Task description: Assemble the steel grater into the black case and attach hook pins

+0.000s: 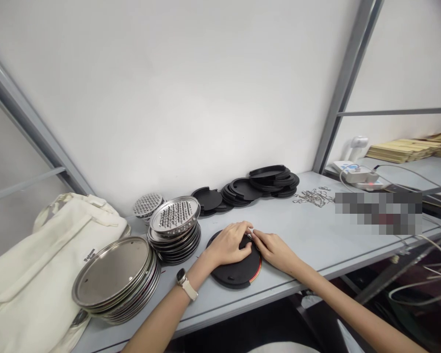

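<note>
A flat black round piece (230,274) lies on the grey table near its front edge, with a red and yellow rim showing along its right side. My left hand (228,245) rests on top of it, fingers curled and thumb bent over its surface. At its upper right edge, my right hand (274,250) pinches with its fingertips against those of my left hand. Whatever sits between those fingertips is too small and covered to make out. A small dark peg shows low on the black piece.
Left of my hands stand stacked metal discs (113,274) and round grater plates (174,215). Black round holders (242,189) lie along the wall. Small metal hooks (314,197) are heaped at right. A cream bag (59,260), power adapters (356,172) and cables flank the table (290,223).
</note>
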Demonstrator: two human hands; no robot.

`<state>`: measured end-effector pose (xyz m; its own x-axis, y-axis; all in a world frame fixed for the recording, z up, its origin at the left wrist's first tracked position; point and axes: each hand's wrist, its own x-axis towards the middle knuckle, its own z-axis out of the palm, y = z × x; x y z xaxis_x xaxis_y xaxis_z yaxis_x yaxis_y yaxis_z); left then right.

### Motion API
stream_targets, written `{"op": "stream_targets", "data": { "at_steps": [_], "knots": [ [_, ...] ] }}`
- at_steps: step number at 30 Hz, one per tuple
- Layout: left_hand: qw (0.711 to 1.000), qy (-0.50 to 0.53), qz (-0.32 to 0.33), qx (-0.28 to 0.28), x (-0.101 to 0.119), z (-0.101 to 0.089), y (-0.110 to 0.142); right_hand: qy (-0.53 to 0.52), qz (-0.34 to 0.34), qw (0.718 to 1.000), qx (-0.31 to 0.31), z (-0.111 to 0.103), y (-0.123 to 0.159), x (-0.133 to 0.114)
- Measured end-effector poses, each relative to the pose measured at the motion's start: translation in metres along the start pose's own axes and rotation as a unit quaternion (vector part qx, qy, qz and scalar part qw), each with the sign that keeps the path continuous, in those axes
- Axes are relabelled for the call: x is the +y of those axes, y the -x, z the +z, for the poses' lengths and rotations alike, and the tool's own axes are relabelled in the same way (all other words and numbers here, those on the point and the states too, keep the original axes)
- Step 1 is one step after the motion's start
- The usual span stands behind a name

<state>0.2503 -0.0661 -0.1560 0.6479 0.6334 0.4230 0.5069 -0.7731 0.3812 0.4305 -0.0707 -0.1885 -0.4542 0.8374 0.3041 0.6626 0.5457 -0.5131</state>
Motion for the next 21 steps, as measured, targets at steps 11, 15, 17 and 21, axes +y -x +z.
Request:
{"op": "stream_targets", "data": {
  "at_steps": [11,15,17,21],
  "knots": [
    [0.993,0.098,-0.062,0.0,0.0023,-0.0048,-0.0015,-0.018,-0.004,1.0,0.007,-0.0042,0.0009,-0.0063],
    [0.989,0.128,-0.072,0.006,0.0025,-0.0072,-0.0025,-0.016,-0.002,1.0,0.006,-0.0042,0.0008,-0.0072],
    [0.988,0.135,-0.073,0.009,0.002,-0.0074,-0.0026,-0.017,-0.002,1.0,0.007,-0.004,0.0008,-0.0072],
    [0.987,0.141,-0.08,0.018,0.0008,-0.0069,-0.0029,-0.02,0.001,1.0,0.007,-0.0034,0.0006,-0.0064]
  ]
}}
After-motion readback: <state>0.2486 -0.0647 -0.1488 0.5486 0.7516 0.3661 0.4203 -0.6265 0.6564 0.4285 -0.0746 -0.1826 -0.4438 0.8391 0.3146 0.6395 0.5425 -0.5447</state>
